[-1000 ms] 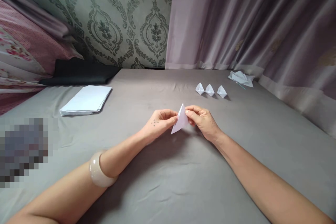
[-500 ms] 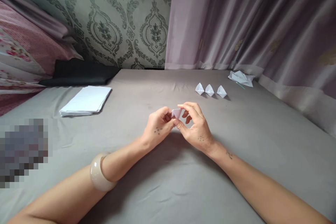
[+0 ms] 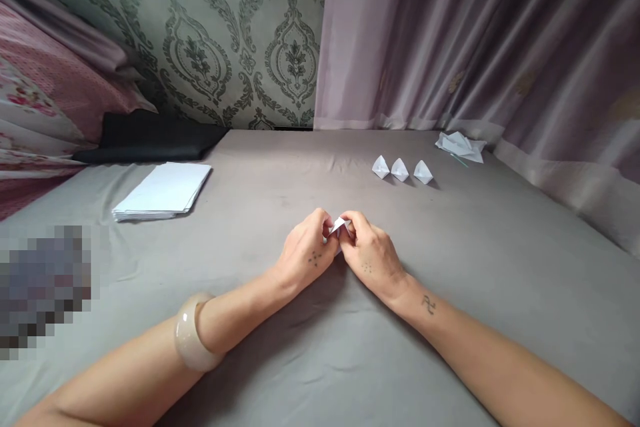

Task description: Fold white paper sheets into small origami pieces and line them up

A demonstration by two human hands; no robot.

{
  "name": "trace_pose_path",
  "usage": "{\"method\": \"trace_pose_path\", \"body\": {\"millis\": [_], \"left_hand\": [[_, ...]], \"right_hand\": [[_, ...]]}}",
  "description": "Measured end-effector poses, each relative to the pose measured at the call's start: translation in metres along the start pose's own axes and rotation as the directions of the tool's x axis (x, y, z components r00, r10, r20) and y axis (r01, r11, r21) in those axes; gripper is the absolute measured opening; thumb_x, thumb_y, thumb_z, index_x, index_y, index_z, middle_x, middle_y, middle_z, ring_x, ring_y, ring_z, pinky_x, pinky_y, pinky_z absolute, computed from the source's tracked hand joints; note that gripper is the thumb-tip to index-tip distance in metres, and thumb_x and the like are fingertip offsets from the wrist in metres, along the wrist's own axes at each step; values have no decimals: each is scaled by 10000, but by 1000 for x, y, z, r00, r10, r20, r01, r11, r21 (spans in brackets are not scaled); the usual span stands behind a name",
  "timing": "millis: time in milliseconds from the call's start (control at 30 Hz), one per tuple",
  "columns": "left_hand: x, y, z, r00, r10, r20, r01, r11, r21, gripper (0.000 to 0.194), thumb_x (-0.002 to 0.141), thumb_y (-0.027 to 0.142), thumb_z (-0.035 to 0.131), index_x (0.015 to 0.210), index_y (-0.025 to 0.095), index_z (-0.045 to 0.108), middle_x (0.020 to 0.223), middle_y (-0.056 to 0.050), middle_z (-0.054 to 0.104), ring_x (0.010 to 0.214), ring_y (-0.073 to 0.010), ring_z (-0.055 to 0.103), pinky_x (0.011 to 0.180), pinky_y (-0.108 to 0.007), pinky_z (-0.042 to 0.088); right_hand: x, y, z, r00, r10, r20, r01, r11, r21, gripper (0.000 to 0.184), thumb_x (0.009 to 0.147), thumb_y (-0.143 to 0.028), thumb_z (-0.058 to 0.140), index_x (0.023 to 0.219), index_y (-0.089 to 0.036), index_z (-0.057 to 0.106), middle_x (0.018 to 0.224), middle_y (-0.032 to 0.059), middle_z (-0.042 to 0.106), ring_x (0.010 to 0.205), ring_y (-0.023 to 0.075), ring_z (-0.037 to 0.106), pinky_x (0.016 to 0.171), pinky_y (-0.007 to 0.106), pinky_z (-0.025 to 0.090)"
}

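Note:
Between my two hands is a small folded piece of white paper (image 3: pixel 341 224), its pointed top showing above my thumbs. My left hand (image 3: pixel 311 243) pinches it from the left, fingers curled. From the right, my right hand (image 3: pixel 369 247) grips it too, with thumb and fingers closed on its edge. Most of the paper is hidden behind my fingers. Farther back to the right stand three small folded paper boats (image 3: pixel 399 171) in a row, apart from my hands.
A stack of white paper sheets (image 3: pixel 164 191) lies on the grey cloth (image 3: pixel 280 173) to the left. Loose folded paper (image 3: pixel 461 145) and a thin green strip (image 3: pixel 459 160) lie at the far right by the curtain (image 3: pixel 400 47). Black material (image 3: pixel 155 137) lies at the back left.
The paper was a taller triangle held between my fingertips. My right hand rolled over and both hands drew together, folding or opening the paper, which is now mostly covered by my fingers.

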State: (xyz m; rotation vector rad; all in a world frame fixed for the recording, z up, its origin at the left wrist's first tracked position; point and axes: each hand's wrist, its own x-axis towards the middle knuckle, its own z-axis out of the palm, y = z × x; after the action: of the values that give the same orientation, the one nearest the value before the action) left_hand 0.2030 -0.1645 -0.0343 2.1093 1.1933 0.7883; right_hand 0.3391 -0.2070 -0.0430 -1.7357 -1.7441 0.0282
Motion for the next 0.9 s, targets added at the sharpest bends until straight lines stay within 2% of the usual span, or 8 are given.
{"method": "trace_pose_path", "body": {"millis": [200, 333, 433, 500, 633, 733, 900], "left_hand": [[1, -5, 0, 996, 32, 84, -41, 993, 112, 115, 849, 178, 422, 745, 219, 392, 659, 39, 482, 555, -110, 394, 533, -236, 274], [2, -7, 0, 996, 2, 92, -12, 995, 100, 119, 838, 158, 421, 740, 219, 390, 624, 45, 478, 533, -109, 394, 519, -238, 258], [3, -6, -2, 998, -34, 57, 35, 999, -5, 88, 797, 134, 447, 796, 219, 425, 640, 49, 509, 530, -104, 422, 518, -231, 293], [5, -4, -3, 998, -44, 53, 51, 987, -154, 162, 770, 108, 457, 892, 213, 467, 748, 22, 589, 582, -107, 497, 535, -225, 349], [5, 0, -5, 997, 53, 49, -27, 906, -423, 332, 774, 92, 471, 1088, 184, 523, 1006, -65, 663, 848, -157, 623, 700, -249, 466], [1, 4, -7, 993, 117, -2, -102, 853, -512, 262, 804, 153, 531, 1063, 168, 562, 935, -65, 681, 841, -170, 638, 747, -265, 486], [-4, 7, -10, 986, 128, -107, -166, 826, -539, 205, 787, 239, 649, 974, 180, 588, 897, -49, 683, 750, -150, 630, 674, -239, 486]], "right_hand": [[-4, 1, 3, 997, 21, 72, -18, 999, -40, 210, 882, -184, 467, 1075, -196, 549, 768, 35, 684, 662, 202, 646, 575, 284, 382], [-3, 3, 5, 993, 66, 96, -59, 995, -76, 265, 859, -166, 470, 1116, -193, 530, 698, 18, 668, 613, 202, 638, 544, 282, 369], [-2, 2, 3, 1000, -10, 12, 11, 999, -36, 263, 855, -157, 478, 1112, -193, 520, 770, 29, 685, 650, 194, 653, 548, 279, 393], [-2, -1, 1, 992, -89, -86, 89, 996, -7, 263, 870, -156, 472, 1129, -187, 505, 788, 34, 689, 677, 190, 664, 569, 278, 423], [-5, -9, -3, 945, -215, -246, 229, 973, 27, 294, 889, -152, 481, 1178, -202, 461, 768, 25, 682, 680, 176, 667, 614, 272, 482], [-8, -13, -7, 921, -265, -285, 291, 955, 52, 352, 877, -140, 504, 1211, -222, 424, 803, 29, 677, 670, 169, 654, 629, 276, 512], [-12, -13, -8, 891, -343, -299, 361, 932, 8, 399, 854, -109, 513, 1222, -230, 417, 829, 45, 662, 631, 169, 610, 615, 300, 517]]}}
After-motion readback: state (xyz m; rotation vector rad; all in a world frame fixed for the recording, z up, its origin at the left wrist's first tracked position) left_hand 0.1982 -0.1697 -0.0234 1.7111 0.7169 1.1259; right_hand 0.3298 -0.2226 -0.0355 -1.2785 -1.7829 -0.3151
